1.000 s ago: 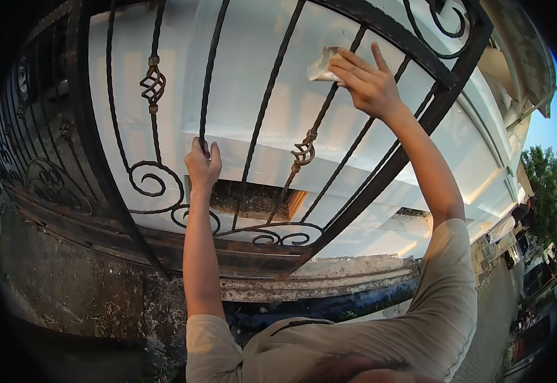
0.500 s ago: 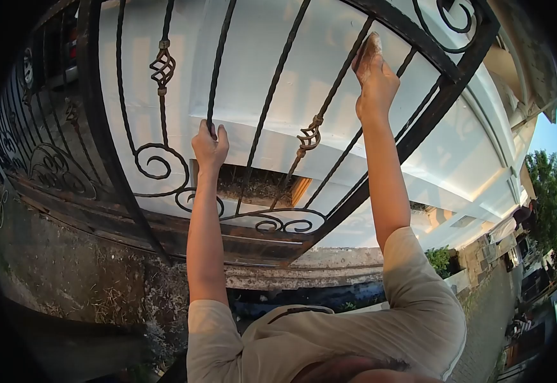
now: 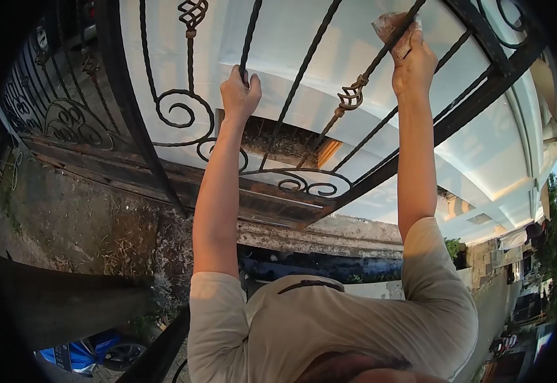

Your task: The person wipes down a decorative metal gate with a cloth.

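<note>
My left hand (image 3: 240, 96) is wrapped round a dark twisted bar (image 3: 251, 38) of a black wrought-iron gate (image 3: 114, 70), above the scrollwork (image 3: 177, 115). My right hand (image 3: 414, 69) pinches a worn, whitish-brown piece that looks like sandpaper (image 3: 390, 29). It lies against another twisted bar (image 3: 381, 56), with part showing on the left side of that bar. Below my right hand, the same bar carries a brownish basket twist (image 3: 351, 96). My fingertips on the piece are partly hidden.
Behind the bars stands a white wall (image 3: 278, 57) with a low opening (image 3: 278, 140). A rusty rail (image 3: 272, 196) runs along the gate's foot. Dirt ground (image 3: 93, 223) lies at left, a blue motorbike (image 3: 93, 351) at lower left, and a paved lane (image 3: 495, 325) at right.
The view has shifted, so the gate sits further right and higher. My right hand has moved down its bar towards the basket twist. My left hand keeps its hold.
</note>
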Tool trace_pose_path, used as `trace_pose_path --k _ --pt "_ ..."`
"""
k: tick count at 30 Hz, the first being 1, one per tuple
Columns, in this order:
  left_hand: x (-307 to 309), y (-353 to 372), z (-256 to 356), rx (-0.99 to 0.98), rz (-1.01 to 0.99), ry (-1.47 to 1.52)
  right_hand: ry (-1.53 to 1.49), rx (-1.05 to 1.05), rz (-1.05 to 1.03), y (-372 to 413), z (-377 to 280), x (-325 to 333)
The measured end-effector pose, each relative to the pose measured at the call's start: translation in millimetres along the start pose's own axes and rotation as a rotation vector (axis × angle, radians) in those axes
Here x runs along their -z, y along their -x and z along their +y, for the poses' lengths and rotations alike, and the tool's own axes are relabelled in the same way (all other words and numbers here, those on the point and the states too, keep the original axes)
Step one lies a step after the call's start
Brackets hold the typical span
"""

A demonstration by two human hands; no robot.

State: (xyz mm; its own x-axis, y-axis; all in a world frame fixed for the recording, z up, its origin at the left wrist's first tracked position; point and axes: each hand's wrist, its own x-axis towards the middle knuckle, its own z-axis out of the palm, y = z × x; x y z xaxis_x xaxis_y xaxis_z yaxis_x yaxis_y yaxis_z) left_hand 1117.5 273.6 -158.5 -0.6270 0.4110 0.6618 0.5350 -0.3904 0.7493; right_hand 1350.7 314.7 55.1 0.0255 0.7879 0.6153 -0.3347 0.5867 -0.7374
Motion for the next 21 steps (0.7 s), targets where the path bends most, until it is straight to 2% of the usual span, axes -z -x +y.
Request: trace_pose_path --k 3,5,6,7,8,10,12,13,15,18,21 --pt "-1.2 -2.2 -2.1 0.013 0.015 0.036 0.073 0.015 -0.009 46.6 15.1 7.9" --pt "0.7 -6.4 -4.3 -0.004 0.026 0.008 0.11 -0.138 -0.119 43.1 1.7 9.9" --pt "-0.1 -2.6 -3.8 -0.019 0.005 -0.023 0.055 -0.135 -0.137 20.8 -0.7 9.2" --pt "-0.8 -1.9 -2.1 -0.006 0.013 0.001 -0.123 -0.198 -0.141 -12.9 -0.3 10.3" --pt "1.0 -2.4 1.4 0.009 -0.003 -0.015 -0.224 -0.179 -0.258 -25.9 -13.8 -3.4" --pt "1.2 -2.6 0.0 0.013 -0.012 0.003 -0.299 -0.157 -0.252 -37.5 -12.3 -16.3" --pt "0.2 0.1 -0.7 0.015 -0.013 0.0 -0.081 -0.073 -0.061 -24.6 9.3 1.8" --pt "0.4 -2.4 -1.2 0.012 -0.002 -0.003 -0.092 -0.068 -0.049 3.3 19.5 8.8" --pt "-0.1 -2.1 -4.5 -0.008 -0.001 -0.013 -0.01 -0.127 -0.106 41.6 41.7 25.3" --pt "3.3 -2.1 -2.5 -0.064 -0.008 -0.017 -0.013 -0.193 -0.155 8.7 17.1 23.5" --pt "1.6 -2.7 -1.8 0.004 -0.016 0.05 -0.026 0.055 -0.214 -55.9 -21.7 10.1"
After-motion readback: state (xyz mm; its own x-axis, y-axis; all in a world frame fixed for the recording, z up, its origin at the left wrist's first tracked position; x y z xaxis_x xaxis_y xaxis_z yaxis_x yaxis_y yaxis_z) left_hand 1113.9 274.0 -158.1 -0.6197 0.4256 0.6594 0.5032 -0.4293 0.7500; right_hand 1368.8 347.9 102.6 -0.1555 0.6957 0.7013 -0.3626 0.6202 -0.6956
